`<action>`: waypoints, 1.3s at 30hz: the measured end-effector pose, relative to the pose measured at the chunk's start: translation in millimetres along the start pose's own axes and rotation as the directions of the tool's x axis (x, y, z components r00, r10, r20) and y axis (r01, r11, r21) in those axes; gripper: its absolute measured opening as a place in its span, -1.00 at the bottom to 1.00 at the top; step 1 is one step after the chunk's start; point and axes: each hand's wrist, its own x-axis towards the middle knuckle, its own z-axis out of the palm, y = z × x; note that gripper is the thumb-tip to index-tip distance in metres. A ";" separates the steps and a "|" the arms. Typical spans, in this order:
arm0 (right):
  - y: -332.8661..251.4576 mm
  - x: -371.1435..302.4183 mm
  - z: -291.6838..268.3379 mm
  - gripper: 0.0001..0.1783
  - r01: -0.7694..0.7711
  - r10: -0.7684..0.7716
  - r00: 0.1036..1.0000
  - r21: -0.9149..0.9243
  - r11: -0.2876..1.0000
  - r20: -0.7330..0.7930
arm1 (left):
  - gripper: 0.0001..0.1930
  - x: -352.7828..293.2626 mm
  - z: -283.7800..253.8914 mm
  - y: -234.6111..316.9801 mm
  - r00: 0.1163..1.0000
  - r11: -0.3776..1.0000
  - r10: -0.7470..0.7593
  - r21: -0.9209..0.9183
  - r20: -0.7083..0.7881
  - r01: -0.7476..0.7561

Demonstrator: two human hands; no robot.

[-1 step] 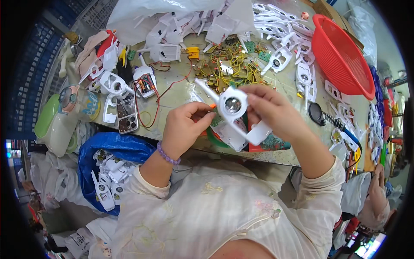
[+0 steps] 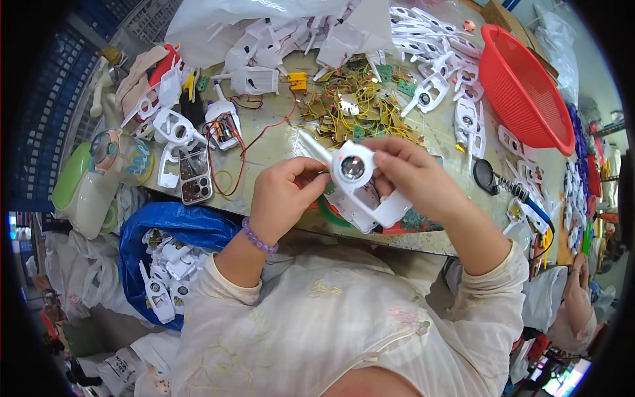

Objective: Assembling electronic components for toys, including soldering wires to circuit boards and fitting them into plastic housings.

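Observation:
My right hand [image 2: 413,175] grips a white plastic housing [image 2: 390,212] by its side, thumb on the front. The housing has a long narrow stem, a round clear lens [image 2: 352,168] and an open rectangular frame below. My left hand [image 2: 281,192] is closed, thumb and index finger pinched together just left of the lens. Whatever those fingertips hold is too small to make out. Behind the held housing lies another white plastic part [image 2: 350,213], partly hidden. A green circuit board [image 2: 417,221] shows under my right hand.
A heap of circuit boards with yellow wires [image 2: 357,109] lies beyond my hands. White housings [image 2: 433,92] spread to the right, near a red basket [image 2: 522,86] and a soldering iron [image 2: 519,188]. At left are a wired housing [image 2: 223,126] and a blue bag [image 2: 132,245] of white parts.
The white housing in my right hand has shifted slightly left, closer to my left fingertips. My left hand stays nearly in place.

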 end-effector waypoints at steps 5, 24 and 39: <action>16.1 11.6 12.3 -0.69 0.120 -0.158 0.986 -0.398 0.910 -0.062 | -0.85 -1.2 -4.1 0.2 0.946 0.859 0.306 0.460 -0.106 -0.226; 39.3 -23.5 29.8 -0.67 0.412 -0.714 0.694 -0.866 0.282 0.098 | -0.79 -6.3 -11.3 21.2 0.975 0.897 -0.126 -0.398 0.180 0.190; 129.9 -5.3 121.9 -0.59 -0.240 0.173 0.803 0.042 0.970 0.571 | -0.72 -205.7 -290.2 -26.8 0.850 0.868 -0.494 -0.161 -0.182 0.469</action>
